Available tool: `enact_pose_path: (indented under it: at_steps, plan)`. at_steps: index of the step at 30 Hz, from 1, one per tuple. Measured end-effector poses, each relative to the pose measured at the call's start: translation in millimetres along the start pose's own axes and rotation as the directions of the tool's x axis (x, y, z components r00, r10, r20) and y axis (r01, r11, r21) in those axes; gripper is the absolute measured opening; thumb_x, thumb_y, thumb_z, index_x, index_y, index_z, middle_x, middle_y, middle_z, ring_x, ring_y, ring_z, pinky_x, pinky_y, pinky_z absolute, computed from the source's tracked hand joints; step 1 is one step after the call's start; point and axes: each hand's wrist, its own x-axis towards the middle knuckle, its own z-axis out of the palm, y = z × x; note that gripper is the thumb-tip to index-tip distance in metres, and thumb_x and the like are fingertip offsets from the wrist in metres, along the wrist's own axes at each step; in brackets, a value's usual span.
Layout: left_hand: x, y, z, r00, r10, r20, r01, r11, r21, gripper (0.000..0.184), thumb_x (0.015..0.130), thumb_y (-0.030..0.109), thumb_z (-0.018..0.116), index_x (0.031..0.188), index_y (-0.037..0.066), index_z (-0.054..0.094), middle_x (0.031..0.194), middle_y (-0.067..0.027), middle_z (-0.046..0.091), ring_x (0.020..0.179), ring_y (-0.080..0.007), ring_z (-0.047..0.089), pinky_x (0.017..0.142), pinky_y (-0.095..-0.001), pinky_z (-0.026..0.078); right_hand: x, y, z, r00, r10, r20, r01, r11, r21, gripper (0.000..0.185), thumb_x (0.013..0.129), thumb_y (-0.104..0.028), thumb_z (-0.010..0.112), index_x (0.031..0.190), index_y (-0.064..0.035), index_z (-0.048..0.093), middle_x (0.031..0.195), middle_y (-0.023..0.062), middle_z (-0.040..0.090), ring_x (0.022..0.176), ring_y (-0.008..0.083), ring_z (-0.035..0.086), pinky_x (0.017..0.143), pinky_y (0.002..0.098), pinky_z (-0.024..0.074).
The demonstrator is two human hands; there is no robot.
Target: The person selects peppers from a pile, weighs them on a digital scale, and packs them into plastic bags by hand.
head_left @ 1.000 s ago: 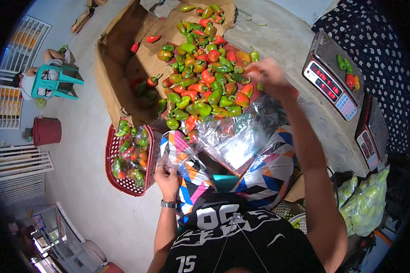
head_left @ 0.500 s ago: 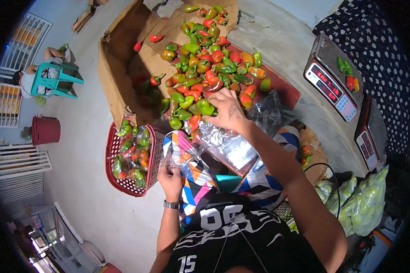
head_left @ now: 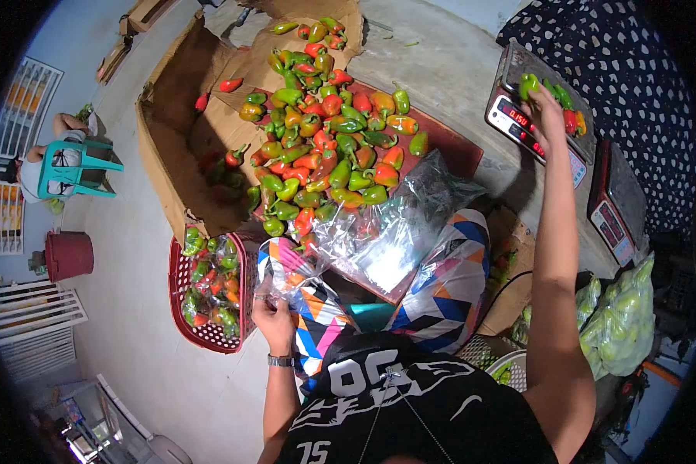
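Observation:
My right hand (head_left: 547, 122) reaches over a digital scale (head_left: 512, 116) at the upper right, its fingers closed around a green pepper (head_left: 528, 85). Beside it on the scale's plate lie a few more peppers (head_left: 571, 116), green and red-orange. Down by my left thigh, my left hand (head_left: 273, 317) pinches the edge of a clear plastic bag (head_left: 292, 271), with some orange-red showing through it. A heap of red, green and mixed peppers (head_left: 329, 147) spreads over cardboard and a dark red board in front of me. Clear plastic bags (head_left: 394, 232) lie at its near edge.
A red perforated basket (head_left: 179, 309) with bagged peppers stands left of my leg. An open cardboard box (head_left: 158, 147) leans behind it. A second scale (head_left: 615, 220) sits to the right, above bags of pale green produce (head_left: 619, 325). A person sits on a teal chair (head_left: 93, 164).
My right hand has moved from the pepper heap up and right to the scale, carrying a green pepper. My left hand stays by my thigh with the bag. The view has shifted slightly.

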Motion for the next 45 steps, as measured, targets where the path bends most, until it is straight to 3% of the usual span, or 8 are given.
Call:
enact_pose_path:
  at_steps: [1, 2, 5, 12, 19, 27, 38, 45]
  plan:
    - [1, 1, 2, 0.999, 0.041, -0.013, -0.041, 0.999, 0.007, 0.052, 0.082, -0.009, 0.053, 0.132, -0.005, 0.062, 0.101, -0.0047, 0.067, 0.079, -0.0083, 0.057, 0.071, -0.0243, 0.049, 7, 2, -8, 0.965, -0.251, -0.07, 0.149, 0.75, -0.644, 0.046, 0.091, -0.025, 0.07, 0.131, -0.0062, 0.06, 0.112, 0.0149, 0.071, 0.1, 0.0332, 0.067, 0.096, 0.0438, 0.0519]
    - [1, 2, 4, 0.996, 0.082, -0.025, -0.082, 0.997, 0.015, 0.052, 0.081, -0.009, 0.053, 0.132, -0.005, 0.063, 0.1, -0.004, 0.066, 0.077, -0.0076, 0.056, 0.069, -0.0238, 0.048, 12, 6, -15, 0.936, -0.333, -0.115, 0.099, 0.564, -0.82, 0.049, 0.083, -0.026, 0.077, 0.128, -0.0102, 0.063, 0.113, 0.0194, 0.07, 0.108, 0.0369, 0.065, 0.1, 0.0467, 0.0477]
    - [3, -10, 0, 0.996, 0.089, -0.017, -0.087, 0.992, 0.092, 0.051, 0.082, -0.01, 0.053, 0.132, -0.005, 0.063, 0.096, -0.0017, 0.064, 0.073, -0.0052, 0.051, 0.064, -0.0221, 0.044, 28, 16, -35, 0.901, -0.433, -0.007, 0.182, 0.394, -0.901, 0.048, 0.079, -0.022, 0.081, 0.122, -0.0099, 0.064, 0.114, 0.0216, 0.069, 0.111, 0.0398, 0.063, 0.101, 0.0459, 0.0464]
    - [1, -14, 3, 0.999, -0.03, -0.034, 0.027, 0.995, -0.091, 0.051, 0.082, -0.012, 0.052, 0.131, -0.004, 0.063, 0.092, 0.0014, 0.06, 0.071, -0.0049, 0.049, 0.062, -0.0228, 0.043, 45, 55, -54, 0.874, -0.482, -0.062, 0.184, 0.447, -0.875, 0.047, 0.077, -0.016, 0.079, 0.122, -0.0086, 0.064, 0.118, 0.0202, 0.068, 0.115, 0.0401, 0.06, 0.102, 0.0461, 0.0445]
    - [0, -12, 2, 0.999, 0.021, -0.028, -0.021, 1.0, -0.013, 0.05, 0.083, -0.012, 0.054, 0.132, -0.005, 0.062, 0.096, -0.0003, 0.063, 0.074, -0.0054, 0.052, 0.064, -0.0222, 0.044, -57, 23, 16, 0.527, -0.828, -0.192, 0.29, 0.388, -0.875, 0.04, 0.075, -0.011, 0.073, 0.113, -0.0016, 0.063, 0.107, 0.0203, 0.064, 0.104, 0.0402, 0.058, 0.096, 0.0498, 0.0408]
    - [-1, -7, 0, 0.999, 0.029, -0.019, -0.029, 0.999, -0.017, 0.049, 0.084, -0.011, 0.054, 0.132, -0.006, 0.061, 0.109, -0.0055, 0.066, 0.086, -0.0093, 0.059, 0.076, -0.0247, 0.049, -236, 51, 122, 0.837, -0.54, -0.094, 0.397, 0.715, -0.576, 0.013, 0.08, -0.009, 0.073, 0.089, -0.0067, 0.065, 0.091, 0.0129, 0.066, 0.092, 0.0351, 0.062, 0.087, 0.0463, 0.0469]
    - [-1, -19, -2, 1.0, 0.009, -0.013, -0.008, 1.0, 0.021, 0.052, 0.081, -0.011, 0.054, 0.131, -0.004, 0.064, 0.097, -0.0001, 0.064, 0.069, -0.0044, 0.048, 0.059, -0.0221, 0.041, -244, 77, 93, 0.981, -0.145, -0.132, 0.054, 0.849, -0.526, 0.018, 0.083, -0.017, 0.074, 0.093, -0.0036, 0.069, 0.096, 0.0152, 0.069, 0.093, 0.0362, 0.068, 0.085, 0.0451, 0.0531]
    - [1, -21, -4, 0.998, 0.067, -0.012, -0.065, 0.989, 0.131, 0.048, 0.083, -0.009, 0.056, 0.131, -0.005, 0.063, 0.103, -0.0027, 0.065, 0.075, -0.0067, 0.053, 0.065, -0.0232, 0.046, -240, 90, 91, 0.964, -0.167, -0.208, 0.055, 0.888, -0.457, 0.018, 0.084, -0.018, 0.075, 0.093, -0.0043, 0.069, 0.09, 0.0146, 0.069, 0.088, 0.034, 0.068, 0.082, 0.0424, 0.054]
